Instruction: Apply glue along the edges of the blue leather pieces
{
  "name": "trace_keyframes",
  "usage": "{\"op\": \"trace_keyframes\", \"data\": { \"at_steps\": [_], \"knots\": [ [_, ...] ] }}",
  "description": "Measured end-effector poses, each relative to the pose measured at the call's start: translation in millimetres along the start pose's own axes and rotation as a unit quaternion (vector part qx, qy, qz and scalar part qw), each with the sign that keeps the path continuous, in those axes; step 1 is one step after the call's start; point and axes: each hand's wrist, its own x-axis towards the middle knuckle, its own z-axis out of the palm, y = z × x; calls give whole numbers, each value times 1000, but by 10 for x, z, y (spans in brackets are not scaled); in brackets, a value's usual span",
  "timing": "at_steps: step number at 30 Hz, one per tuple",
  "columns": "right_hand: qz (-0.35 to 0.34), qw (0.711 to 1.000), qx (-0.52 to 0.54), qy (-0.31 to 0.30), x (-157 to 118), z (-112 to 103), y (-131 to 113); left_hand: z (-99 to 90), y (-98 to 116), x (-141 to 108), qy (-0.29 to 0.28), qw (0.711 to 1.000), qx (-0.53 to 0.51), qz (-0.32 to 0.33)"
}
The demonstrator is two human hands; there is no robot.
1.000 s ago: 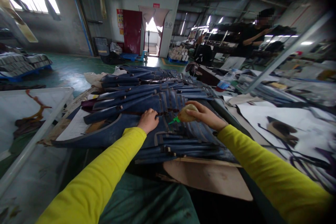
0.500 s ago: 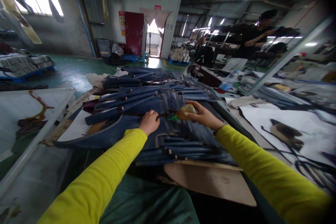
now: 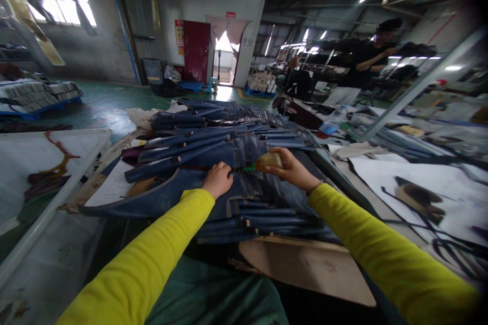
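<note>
Dark blue pieces with grey edging [image 3: 152,198] lie in overlapping layers in front of me. My left hand [image 3: 218,180] rests on them near the middle, its fingers curled and pressed together at a dark strip; whether they pinch anything is too small to tell. My right hand [image 3: 293,168] is wrapped round a yellowish squeeze bottle [image 3: 270,161]. The bottle lies tilted on its side, and its green nozzle [image 3: 249,167] points left, close to the fingertips of my left hand, over the dark strip.
A white bin [image 3: 91,137] stands at the left. Papers [image 3: 404,172] and black cords lie at the right, with a clear bottle [image 3: 333,124] behind. A slanted metal pole [image 3: 412,86] crosses the right side. A person in dark clothes [image 3: 368,58] stands farther back.
My right hand and the squeeze bottle have shifted slightly left, closer to my left hand. My left hand has hardly moved. The view has shifted a little.
</note>
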Motion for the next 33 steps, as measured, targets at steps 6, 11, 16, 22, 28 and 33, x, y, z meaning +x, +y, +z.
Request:
{"op": "trace_keyframes", "data": {
  "at_steps": [6,11,16,22,28,33],
  "knots": [
    [-36,999,-32,14,126,57,75,30,-10,6,2,1000,2,5],
    [-63,996,-56,33,270,97,108,41,-21,12,4,1000,4,6],
    [-101,989,-85,60,422,129,163,8,-14,4,-1,1000,2,3],
    [-126,984,-97,77,564,131,161,2,-25,14,2,1000,0,8],
    [-144,981,-98,91,679,121,117,21,-33,14,8,1000,2,12],
    [-160,974,-100,121,772,95,53,14,-30,12,10,1000,2,10]
  ]
}}
